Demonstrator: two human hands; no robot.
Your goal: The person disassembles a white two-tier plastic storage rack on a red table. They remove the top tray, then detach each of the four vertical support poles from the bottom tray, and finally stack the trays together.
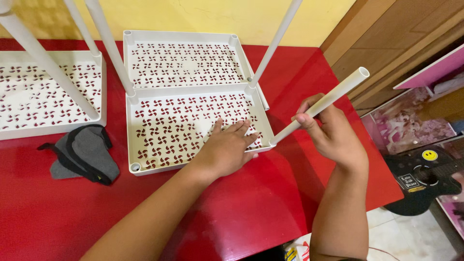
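Right now the red table point(251, 212) takes most of the view, and on it lie three white perforated shelf trays: one at the far left point(29, 96), one at the far middle against the yellow wall point(183, 60), and the near tray point(169, 125), which is the one both hands work at. Thin white tubes already stand up from some corners; one rises from the far-left corner of the near tray point(113, 53) and one from its far-right corner point(273, 46). The left hand point(224, 150) lies flat and open on the near-right part of this tray, fingers spread over the pinwheel holes, gripping nothing, only pressing down. The right hand point(331, 133) is closed around a loose white tube point(321, 104), fingers wrapped on its middle part. This tube is the important thing: its long axis runs in a slant, from its lower end at the near-right corner of the tray up to the right and far, where its open end point(362, 73) points away. The lower end seems to touch the corner socket or sit just at it, but I cannot tell if it is inside. The socket lies to the left and near of the right hand, just beside the left hand's fingertips. The near-left corner socket point(135, 167) has no tube. Smaller things: a grey cloth pouch with black strap point(84, 154) lies left of the near tray, apart from both hands.
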